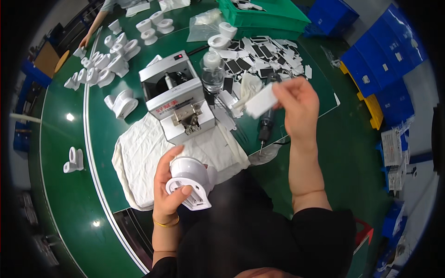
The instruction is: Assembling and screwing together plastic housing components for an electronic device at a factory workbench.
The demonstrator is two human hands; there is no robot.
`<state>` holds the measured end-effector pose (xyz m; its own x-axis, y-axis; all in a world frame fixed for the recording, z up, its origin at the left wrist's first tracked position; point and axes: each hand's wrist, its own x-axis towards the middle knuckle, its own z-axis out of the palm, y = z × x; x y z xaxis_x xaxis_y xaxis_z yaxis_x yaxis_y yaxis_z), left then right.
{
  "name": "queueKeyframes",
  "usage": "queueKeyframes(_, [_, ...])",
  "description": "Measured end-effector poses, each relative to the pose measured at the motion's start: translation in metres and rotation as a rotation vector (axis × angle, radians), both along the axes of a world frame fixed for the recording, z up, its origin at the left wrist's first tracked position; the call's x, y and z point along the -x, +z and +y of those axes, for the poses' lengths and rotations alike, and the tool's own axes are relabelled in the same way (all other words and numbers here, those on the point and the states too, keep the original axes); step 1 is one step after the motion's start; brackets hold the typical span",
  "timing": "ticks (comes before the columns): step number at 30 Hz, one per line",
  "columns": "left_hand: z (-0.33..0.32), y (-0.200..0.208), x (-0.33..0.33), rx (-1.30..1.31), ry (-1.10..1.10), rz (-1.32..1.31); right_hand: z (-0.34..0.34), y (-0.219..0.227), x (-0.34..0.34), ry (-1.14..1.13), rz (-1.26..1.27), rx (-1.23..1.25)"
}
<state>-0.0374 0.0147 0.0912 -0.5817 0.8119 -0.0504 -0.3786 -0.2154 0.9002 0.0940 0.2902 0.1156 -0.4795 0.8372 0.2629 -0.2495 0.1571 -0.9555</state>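
Observation:
My left hand (168, 194) grips a small white toilet-shaped plastic casing (190, 167) above my lap. Its underside is turned toward me and shows an open recess. Between thumb and fingers, my right hand (299, 104) pinches a white rectangular plastic plate (262, 101), slightly blurred. Below that plate lies a dark electric screwdriver (266, 125) with its bit toward me. A crumpled off-white glove or cloth (251, 88) sits beside the plate. Tweezers (232, 118) rest on the table left of the screwdriver.
A grey screw-feeder machine (169, 88) stands on the green table by a white cloth (139, 157). Behind it are a clear bottle (212, 74), a heap of white and black plates (264, 53) and a green crate (264, 21). More toilet-shaped casings (104, 62) stand left; another person's hand (85, 41) reaches there.

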Motion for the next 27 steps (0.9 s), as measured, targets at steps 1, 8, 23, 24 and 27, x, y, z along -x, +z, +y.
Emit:
queueKeyframes(1, [0.003, -0.001, -0.002, -0.024, 0.008, -0.016, -0.023, 0.008, -0.008, 0.007, 0.027, 0.013])
queueKeyframes(8, [0.025, -0.008, -0.012, -0.042, 0.003, 0.214, -0.079, 0.009, -0.027, 0.057, 0.209, 0.025])
queueKeyframes(23, [0.045, -0.034, -0.006, 0.145, 0.071, 0.136, -0.101, -0.027, 0.004, 0.421, -0.103, -0.156])
queueKeyframes(24, [0.044, -0.033, -0.006, 0.132, 0.039, 0.131, -0.107, -0.030, 0.007, 0.394, -0.120, -0.148])
queueKeyframes(27, [0.037, -0.036, -0.001, 0.117, -0.005, 0.168, -0.118, -0.034, 0.009, 0.392, -0.181, -0.182])
